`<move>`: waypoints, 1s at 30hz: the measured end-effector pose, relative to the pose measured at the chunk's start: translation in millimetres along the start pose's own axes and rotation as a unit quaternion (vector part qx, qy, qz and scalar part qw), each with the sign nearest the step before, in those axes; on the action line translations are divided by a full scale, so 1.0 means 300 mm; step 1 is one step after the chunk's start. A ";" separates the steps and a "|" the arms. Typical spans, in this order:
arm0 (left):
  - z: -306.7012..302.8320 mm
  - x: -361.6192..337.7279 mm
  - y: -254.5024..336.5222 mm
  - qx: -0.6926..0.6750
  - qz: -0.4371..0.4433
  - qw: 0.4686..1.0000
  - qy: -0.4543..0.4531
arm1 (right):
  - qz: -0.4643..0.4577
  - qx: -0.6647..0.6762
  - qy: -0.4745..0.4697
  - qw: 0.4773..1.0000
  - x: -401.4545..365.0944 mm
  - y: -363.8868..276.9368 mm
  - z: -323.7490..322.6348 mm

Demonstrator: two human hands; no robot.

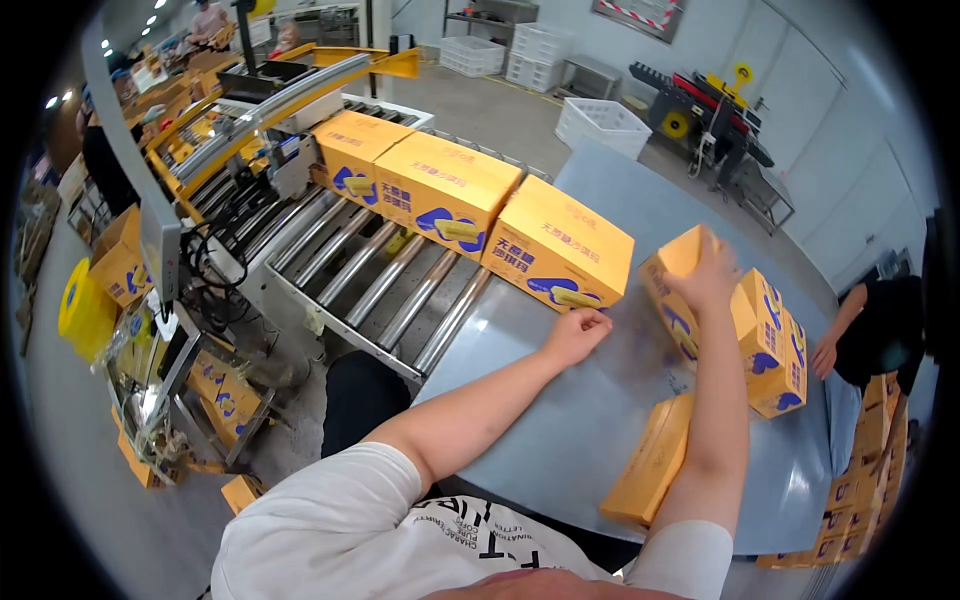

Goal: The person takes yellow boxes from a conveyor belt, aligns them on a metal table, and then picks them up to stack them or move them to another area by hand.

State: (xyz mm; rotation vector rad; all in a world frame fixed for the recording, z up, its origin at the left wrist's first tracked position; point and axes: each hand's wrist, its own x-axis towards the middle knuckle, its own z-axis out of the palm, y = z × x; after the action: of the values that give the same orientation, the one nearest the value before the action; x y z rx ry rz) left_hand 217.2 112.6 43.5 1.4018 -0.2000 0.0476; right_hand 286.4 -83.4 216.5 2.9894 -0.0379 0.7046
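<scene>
My right hand [708,278] grips the top of a yellow cardboard box [668,300] that stands on the grey metal table; its fingers are slightly blurred. My left hand [577,338] is loosely curled beside the lower corner of another yellow carton [560,245], with nothing visible in it. That carton has blue printing and lies at the end of the roller conveyor, partly on the table. Behind it, two more cartons [445,185] sit in a row on the rollers. To the right of my right forearm stand two yellow boxes [775,350] side by side.
A flat yellow box [652,462] lies near my right elbow on the metal table [520,400]. The roller conveyor [375,265] leads to a yellow-framed machine [290,100]. Another person [875,325] stands at right by stacked cartons [860,480]. White crates [605,125] stand beyond the table.
</scene>
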 end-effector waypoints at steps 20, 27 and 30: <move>-0.028 0.020 0.015 -0.146 -0.006 0.983 0.114 | -0.247 0.350 -0.200 0.881 -0.015 -0.214 0.100; -0.052 0.064 -0.047 -0.146 0.047 0.963 0.220 | -0.123 0.484 -0.242 0.832 0.028 -0.089 0.153; -0.057 0.087 -0.050 -0.103 0.024 0.926 0.362 | -0.060 0.564 -0.304 0.766 0.039 -0.022 0.130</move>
State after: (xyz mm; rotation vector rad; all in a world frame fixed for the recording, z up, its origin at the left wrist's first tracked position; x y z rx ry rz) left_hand 246.9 124.5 30.4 1.0879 0.3696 0.5622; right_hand 314.5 -79.6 186.3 4.0965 0.8204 -0.5632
